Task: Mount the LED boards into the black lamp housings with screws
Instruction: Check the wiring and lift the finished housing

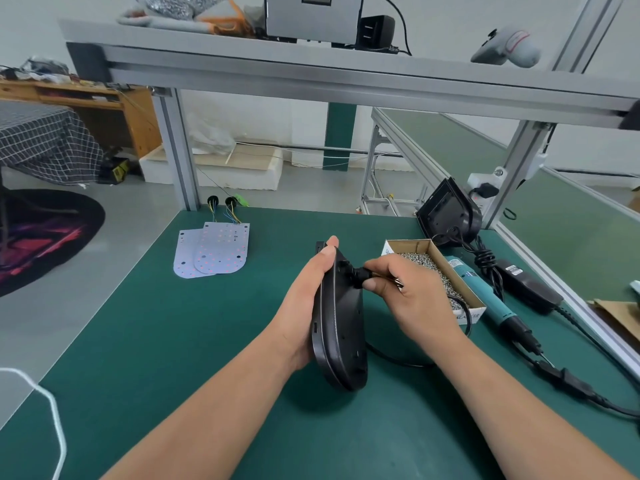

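My left hand [311, 292] holds the black lamp housing [341, 327] up on its edge in the middle of the green surface [173, 341]. My thumb lies along the near side and a fingertip peeks over the top end, so this grip is wrapped on the housing. I cannot tell if the bottom end touches the surface. My right hand [408, 292] pinches the little black cable plug [360, 273] that sticks out of the back of the housing near the top, so that grip is closed on the plug. I think the housing is a hard, stiff shell and not heavy, since one hand holds it up. It looks smooth, so it could slip, and the best place to hold it is by the rim on both long sides. The two LED boards [214, 251] lie flat, one partly over the other, well apart to the left. They look thin and bendy with tiny lights on top, so I would lift them by the edges, not by the wires. The box of screws [433, 268] and the blue screwdriver [485, 296] sit just beside my right hand.
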Available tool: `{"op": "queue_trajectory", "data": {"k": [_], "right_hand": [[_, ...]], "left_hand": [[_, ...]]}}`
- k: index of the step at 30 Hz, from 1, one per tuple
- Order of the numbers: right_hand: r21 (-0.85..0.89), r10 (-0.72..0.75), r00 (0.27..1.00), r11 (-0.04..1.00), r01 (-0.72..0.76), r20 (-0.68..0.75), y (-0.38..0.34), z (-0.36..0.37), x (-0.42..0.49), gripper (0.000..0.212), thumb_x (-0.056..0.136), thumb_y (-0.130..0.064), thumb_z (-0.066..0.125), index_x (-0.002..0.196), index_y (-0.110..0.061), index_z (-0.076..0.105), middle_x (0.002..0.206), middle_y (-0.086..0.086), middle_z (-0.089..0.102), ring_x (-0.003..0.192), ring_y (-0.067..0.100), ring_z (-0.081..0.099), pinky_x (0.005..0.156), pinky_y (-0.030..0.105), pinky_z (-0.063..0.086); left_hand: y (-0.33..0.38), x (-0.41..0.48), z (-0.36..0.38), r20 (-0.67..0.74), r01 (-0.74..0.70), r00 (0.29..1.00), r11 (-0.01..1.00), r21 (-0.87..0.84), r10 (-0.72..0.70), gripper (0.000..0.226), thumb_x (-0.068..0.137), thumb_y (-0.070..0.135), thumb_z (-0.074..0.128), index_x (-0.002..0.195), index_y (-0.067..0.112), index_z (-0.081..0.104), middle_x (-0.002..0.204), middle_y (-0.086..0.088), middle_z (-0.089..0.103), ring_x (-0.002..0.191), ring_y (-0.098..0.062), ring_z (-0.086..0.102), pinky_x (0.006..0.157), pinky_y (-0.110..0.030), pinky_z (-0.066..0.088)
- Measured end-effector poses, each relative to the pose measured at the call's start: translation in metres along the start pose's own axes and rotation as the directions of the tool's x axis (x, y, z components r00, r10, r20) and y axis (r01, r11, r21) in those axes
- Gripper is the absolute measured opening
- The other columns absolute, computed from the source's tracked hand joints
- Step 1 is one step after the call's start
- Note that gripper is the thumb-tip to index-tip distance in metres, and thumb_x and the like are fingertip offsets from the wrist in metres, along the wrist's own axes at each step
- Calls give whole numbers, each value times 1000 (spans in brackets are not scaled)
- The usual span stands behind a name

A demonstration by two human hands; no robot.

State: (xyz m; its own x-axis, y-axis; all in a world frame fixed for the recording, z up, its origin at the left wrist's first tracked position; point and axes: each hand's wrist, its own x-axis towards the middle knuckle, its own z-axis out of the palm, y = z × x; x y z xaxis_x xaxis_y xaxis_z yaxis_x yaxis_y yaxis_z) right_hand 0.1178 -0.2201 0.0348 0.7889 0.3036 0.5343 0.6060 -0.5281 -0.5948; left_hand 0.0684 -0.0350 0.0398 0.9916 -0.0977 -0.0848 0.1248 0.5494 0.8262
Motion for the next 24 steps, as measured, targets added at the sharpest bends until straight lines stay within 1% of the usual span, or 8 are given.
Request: {"op": "queue_trajectory", "data": {"k": [3, 6, 10, 14, 16, 18, 21, 24], "right_hand": [[16, -6, 999, 1000, 6, -40, 2, 3, -2, 15, 89, -24, 73, 103, -19, 77, 92, -15, 73, 90, -1, 65, 76, 9, 44], [26, -23, 998, 999, 24, -63, 2, 5, -4, 12, 91, -27, 73, 103, -26, 75, 97, -16, 72, 90, 3, 66, 76, 11, 45], [19, -60, 995, 998, 61, -74, 1, 5, -2, 20, 91, -29, 73, 111, -30, 70, 101, -16, 73, 91, 2, 67, 79, 15, 48], [10, -93, 990, 995, 94, -103, 1, 1, 1, 17, 88, -23, 76, 104, -19, 82, 92, -8, 78, 90, 7, 69, 82, 24, 51], [-7, -106, 989, 994, 106, -106, 0, 0, 2, 21, 87, -22, 77, 104, -10, 83, 89, 0, 78, 87, 12, 68, 81, 27, 50], [-26, -125, 988, 992, 123, -95, -3, -1, 4, 22, 87, -21, 77, 104, -8, 82, 86, 3, 77, 85, 15, 66, 80, 27, 48], [-15, -63, 998, 998, 63, -24, -4, -1, 6, 21, 90, -22, 81, 109, -12, 80, 92, -11, 76, 92, 7, 67, 83, 18, 48], [81, 48, 997, 995, -53, 58, 0, -3, 7, 22, 92, -20, 81, 114, -20, 79, 97, -27, 75, 99, -4, 69, 84, 10, 47]], "left_hand": [[-1, 0, 1, -14, 1, 1000, 1000, -3, -1, 46, 86, 69, 67, 132, 62, 64, 128, 11, 76, 120, -20, 73, 91, -37, 62], [1, -2, 2, -15, -6, 1000, 1000, -7, 6, 47, 87, 69, 67, 132, 62, 63, 130, 10, 76, 116, -18, 74, 88, -34, 62], [2, -4, 4, 7, -5, 1000, 1000, 18, 5, 46, 83, 70, 69, 128, 65, 65, 130, 10, 75, 110, -17, 73, 91, -36, 59], [4, -4, 6, 34, 21, 999, 1000, 8, -21, 41, 86, 66, 66, 127, 66, 65, 129, 8, 76, 105, -16, 72, 91, -35, 60], [4, -5, 7, 38, 31, 999, 1000, 6, -31, 38, 88, 65, 66, 126, 65, 66, 128, 9, 77, 104, -15, 71, 90, -34, 60], [4, -5, 7, 35, 30, 999, 1000, 8, -30, 34, 92, 62, 65, 126, 63, 68, 129, 8, 76, 106, -16, 71, 95, -36, 58], [1, -3, 4, -1, 24, 1000, 1000, -5, -24, 36, 98, 59, 63, 134, 55, 66, 134, 1, 74, 114, -23, 70, 103, -43, 55], [1, -2, 2, -15, 0, 1000, 999, -42, -1, 49, 93, 61, 67, 140, 50, 63, 135, -2, 74, 119, -27, 71, 101, -46, 56]]}}
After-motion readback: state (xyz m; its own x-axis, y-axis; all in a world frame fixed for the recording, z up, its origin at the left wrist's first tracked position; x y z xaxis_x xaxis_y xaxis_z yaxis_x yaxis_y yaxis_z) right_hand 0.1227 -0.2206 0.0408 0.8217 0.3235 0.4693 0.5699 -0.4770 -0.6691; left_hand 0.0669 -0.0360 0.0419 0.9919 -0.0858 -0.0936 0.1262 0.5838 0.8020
